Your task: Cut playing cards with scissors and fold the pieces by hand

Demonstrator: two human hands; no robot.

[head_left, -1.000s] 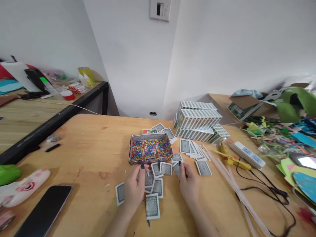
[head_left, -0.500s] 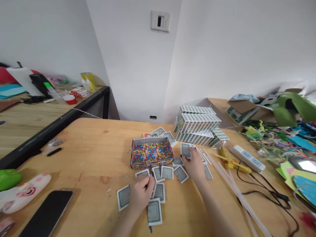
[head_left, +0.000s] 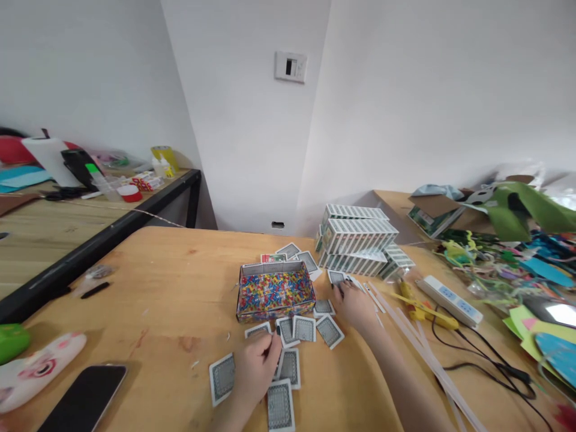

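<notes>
My left hand [head_left: 255, 365] is closed, thumb pressed against the curled fingers, above several face-down playing cards in front of the box. Anything inside that grip is hidden. Beneath it and beside it lie grey-backed cards, one at the left [head_left: 222, 379] and one near the front [head_left: 280, 405]. My right hand [head_left: 354, 305] reaches right of the box, its bent fingers closed on a playing card [head_left: 336, 276] that it partly covers. Between the hands and slightly farther back stands an open box [head_left: 275, 313] with a colourful patterned lining.
Striped white-and-green boxes [head_left: 360, 237] are stacked behind my right hand. A yellow glue gun [head_left: 425, 312], a power strip [head_left: 452, 300], cables and pale glue sticks [head_left: 427, 354] lie to the right. At the left are a phone [head_left: 83, 399] and a pale plush-looking item [head_left: 42, 372].
My right hand has shifted slightly forward over the playing card, covering more of it. My left hand stays closed in nearly the same place. The camera view has tilted up a little.
</notes>
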